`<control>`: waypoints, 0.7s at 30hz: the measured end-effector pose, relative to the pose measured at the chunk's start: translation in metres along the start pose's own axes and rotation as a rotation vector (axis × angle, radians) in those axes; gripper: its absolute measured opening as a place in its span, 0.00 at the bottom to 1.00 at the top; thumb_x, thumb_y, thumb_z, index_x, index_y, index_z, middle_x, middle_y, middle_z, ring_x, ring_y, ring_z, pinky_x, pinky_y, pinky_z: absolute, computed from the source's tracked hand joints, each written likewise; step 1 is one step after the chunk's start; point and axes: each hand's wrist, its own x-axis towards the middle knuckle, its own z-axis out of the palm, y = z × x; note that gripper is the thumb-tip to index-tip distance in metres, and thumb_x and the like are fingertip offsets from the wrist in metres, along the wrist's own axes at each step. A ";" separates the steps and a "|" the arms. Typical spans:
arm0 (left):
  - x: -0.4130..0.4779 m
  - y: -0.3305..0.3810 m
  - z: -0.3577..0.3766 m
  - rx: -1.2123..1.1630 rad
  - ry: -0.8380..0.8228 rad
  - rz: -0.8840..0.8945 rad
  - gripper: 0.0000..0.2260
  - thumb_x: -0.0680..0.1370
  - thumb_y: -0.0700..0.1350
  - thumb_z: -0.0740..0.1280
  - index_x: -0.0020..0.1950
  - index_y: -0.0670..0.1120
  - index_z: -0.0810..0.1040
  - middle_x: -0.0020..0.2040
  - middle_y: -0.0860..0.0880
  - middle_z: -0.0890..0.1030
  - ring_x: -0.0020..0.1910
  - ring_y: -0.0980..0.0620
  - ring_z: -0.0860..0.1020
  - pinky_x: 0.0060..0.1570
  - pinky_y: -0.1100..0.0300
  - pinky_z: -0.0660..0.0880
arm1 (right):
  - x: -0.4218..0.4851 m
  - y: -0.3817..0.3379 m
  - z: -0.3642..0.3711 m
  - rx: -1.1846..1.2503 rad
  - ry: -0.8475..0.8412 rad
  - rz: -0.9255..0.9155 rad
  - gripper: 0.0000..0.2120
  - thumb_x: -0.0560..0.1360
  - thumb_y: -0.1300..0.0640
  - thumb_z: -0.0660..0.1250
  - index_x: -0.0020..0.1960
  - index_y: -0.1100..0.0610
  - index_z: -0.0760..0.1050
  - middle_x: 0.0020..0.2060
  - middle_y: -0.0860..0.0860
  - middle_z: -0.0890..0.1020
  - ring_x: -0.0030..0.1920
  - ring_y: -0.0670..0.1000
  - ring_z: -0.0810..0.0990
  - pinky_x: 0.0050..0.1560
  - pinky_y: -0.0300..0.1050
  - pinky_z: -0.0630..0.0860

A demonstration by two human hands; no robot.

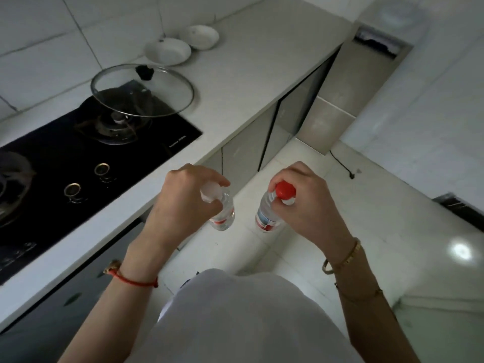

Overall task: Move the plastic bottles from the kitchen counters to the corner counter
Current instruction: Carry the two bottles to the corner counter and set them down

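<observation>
My left hand (pixel 183 200) grips a clear plastic bottle with a white cap (pixel 224 214) by its neck. My right hand (pixel 303 203) grips a second clear plastic bottle with a red cap (pixel 265 214), also by the neck. Both bottles hang upright over the white floor, just off the front edge of the white counter (pixel 235 82). The two bottles are about a hand's width apart and do not touch.
A black gas hob (pixel 78 158) is set in the counter at left, with a glass lid (pixel 142 90) propped over one burner. Two white bowls (pixel 167 51) (pixel 200 36) stand near the wall. A second white counter (pixel 432 100) runs along the right.
</observation>
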 end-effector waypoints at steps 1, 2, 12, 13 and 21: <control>0.011 0.008 0.006 0.003 -0.001 0.014 0.15 0.64 0.38 0.73 0.47 0.55 0.83 0.44 0.57 0.82 0.41 0.58 0.75 0.42 0.69 0.69 | 0.005 0.010 -0.006 -0.001 0.009 0.006 0.10 0.65 0.59 0.71 0.46 0.52 0.76 0.47 0.48 0.76 0.47 0.48 0.78 0.50 0.39 0.78; 0.021 0.015 0.011 0.005 -0.004 0.028 0.15 0.64 0.38 0.73 0.46 0.54 0.84 0.43 0.58 0.81 0.40 0.59 0.74 0.42 0.73 0.67 | 0.010 0.021 -0.012 -0.003 0.022 0.013 0.10 0.65 0.60 0.71 0.45 0.53 0.76 0.46 0.48 0.76 0.46 0.48 0.78 0.50 0.38 0.77; 0.126 0.067 0.059 -0.053 -0.114 0.130 0.16 0.61 0.38 0.73 0.44 0.55 0.84 0.36 0.66 0.73 0.39 0.75 0.72 0.41 0.83 0.62 | 0.060 0.100 -0.052 -0.042 0.136 0.166 0.09 0.65 0.62 0.72 0.43 0.55 0.76 0.44 0.48 0.76 0.42 0.46 0.77 0.44 0.29 0.74; 0.137 0.070 0.064 -0.055 -0.123 0.141 0.17 0.61 0.38 0.73 0.44 0.55 0.84 0.36 0.68 0.72 0.40 0.76 0.72 0.41 0.83 0.62 | 0.066 0.106 -0.054 -0.040 0.139 0.180 0.09 0.65 0.62 0.72 0.43 0.55 0.76 0.44 0.48 0.76 0.42 0.46 0.77 0.44 0.30 0.74; 0.239 0.089 0.104 -0.018 -0.204 0.210 0.16 0.62 0.43 0.75 0.46 0.58 0.83 0.40 0.62 0.77 0.37 0.70 0.72 0.38 0.77 0.63 | 0.134 0.161 -0.077 -0.078 0.173 0.257 0.09 0.65 0.60 0.73 0.45 0.55 0.77 0.45 0.48 0.77 0.43 0.47 0.76 0.45 0.33 0.74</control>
